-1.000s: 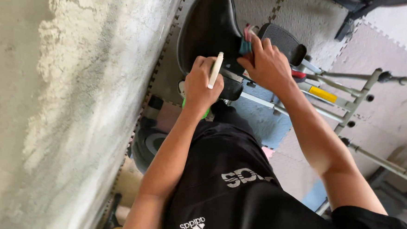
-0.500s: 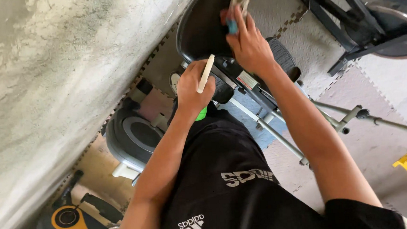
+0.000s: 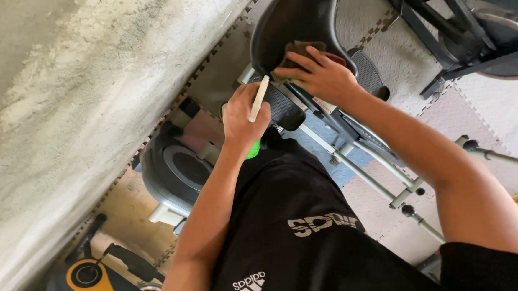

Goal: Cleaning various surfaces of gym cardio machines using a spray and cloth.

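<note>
Bright daylight washes the pale wall (image 3: 62,114) almost white, edges slightly soft, shadows gentle.

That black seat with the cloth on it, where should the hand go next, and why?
Probably slide the right hand and its dark cloth further along the black seat: the cloth covers only its near edge. The left hand holds a white-handled green bottle.

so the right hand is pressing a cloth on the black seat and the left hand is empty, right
Not quite. The head view shows the right hand pressing a dark cloth on the black seat, but the left hand is not empty: its fingers are closed around a pale stick-like handle with something green below.
</note>
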